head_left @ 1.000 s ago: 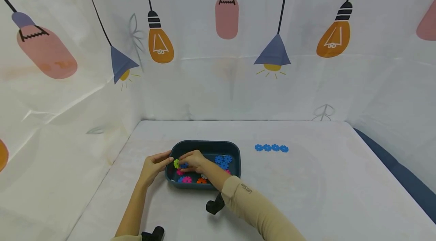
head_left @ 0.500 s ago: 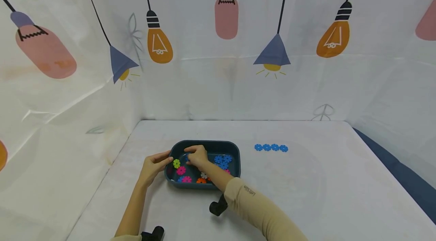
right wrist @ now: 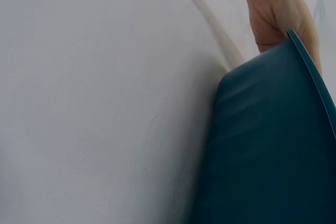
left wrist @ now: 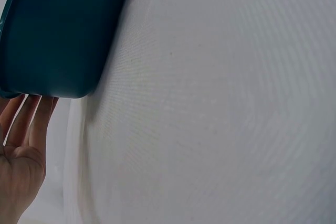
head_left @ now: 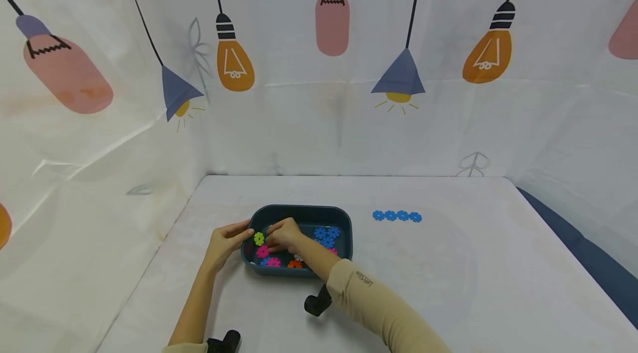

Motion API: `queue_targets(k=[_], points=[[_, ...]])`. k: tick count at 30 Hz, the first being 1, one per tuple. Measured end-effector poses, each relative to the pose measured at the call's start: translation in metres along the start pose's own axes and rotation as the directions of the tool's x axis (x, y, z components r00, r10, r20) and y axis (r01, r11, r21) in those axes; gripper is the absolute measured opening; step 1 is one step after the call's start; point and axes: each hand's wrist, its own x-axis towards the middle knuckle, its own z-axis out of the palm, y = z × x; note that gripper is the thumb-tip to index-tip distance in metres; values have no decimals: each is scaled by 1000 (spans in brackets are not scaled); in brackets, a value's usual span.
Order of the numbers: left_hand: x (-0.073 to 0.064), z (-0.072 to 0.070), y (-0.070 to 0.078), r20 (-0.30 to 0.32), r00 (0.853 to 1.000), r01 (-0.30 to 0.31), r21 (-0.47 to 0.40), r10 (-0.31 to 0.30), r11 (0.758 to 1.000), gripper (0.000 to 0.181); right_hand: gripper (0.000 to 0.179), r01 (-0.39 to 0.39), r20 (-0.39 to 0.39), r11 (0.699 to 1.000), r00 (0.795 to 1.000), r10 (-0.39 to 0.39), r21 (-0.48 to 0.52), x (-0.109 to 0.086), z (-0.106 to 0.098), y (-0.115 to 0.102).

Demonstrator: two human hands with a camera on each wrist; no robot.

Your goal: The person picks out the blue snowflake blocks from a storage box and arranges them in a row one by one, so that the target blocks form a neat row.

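A dark teal tray [head_left: 279,272] stands on the white table, holding flower-shaped plastic pieces. My left hand [head_left: 222,245] grips its left end, thumb over the rim; in the left wrist view, the fingers [left wrist: 39,121] lie against the outer wall. Inside the tray, my right hand [head_left: 286,235] reaches down with bent fingers, beside a yellow-green piece [head_left: 259,239] and a pink piece [head_left: 262,251]. I cannot tell whether its fingertips hold a piece. Several blue pieces [head_left: 320,233] lie at the tray's right side, with an orange piece [head_left: 295,264] near the front wall.
To the right of the tray, several blue pieces [head_left: 391,215] form a row on the table [head_left: 448,275]. A white sheet [head_left: 299,126] printed with lamps hangs behind. Black camera mounts [head_left: 317,302] hang from both wrists.
My right hand moved from the tray's left part up toward the back, then slightly back down and left. The blue piece seen by its fingers before is out of sight. The left hand stays put.
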Motion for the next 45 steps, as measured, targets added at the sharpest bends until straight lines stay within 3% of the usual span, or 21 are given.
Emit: queue_targets(k=[6, 10, 17, 23, 30, 36, 45], points=[[1, 1, 0, -5, 1000, -9, -12, 9, 1000, 43, 23, -32, 67, 999, 997, 30, 19, 2, 4, 1], [1, 3, 1, -7, 1000, 0, -3, 0, 1000, 44, 25, -19, 64, 999, 998, 17, 26, 2, 1, 1], [2, 3, 1, -16, 1000, 16, 35, -16, 999, 46, 25, 45, 49, 991, 997, -52, 126, 12, -27, 0], [1, 2, 0, -30, 999, 30, 56, -28, 998, 46, 24, 25, 10, 995, 1000, -26, 94, 13, -46, 1], [0, 1, 0, -40, 999, 36, 64, -33, 997, 47, 28, 12, -36, 1000, 999, -12, 8, 4, -40, -1], [-1, 2, -1, -35, 999, 28, 55, -26, 998, 46, 32, -65, -27, 984, 997, 70, 169, 4, -26, -4], [-2, 1, 1, -10, 1000, 10, 27, -9, 1000, 44, 43, -89, 40, 919, 996, 80, 385, 16, -1, -4]])
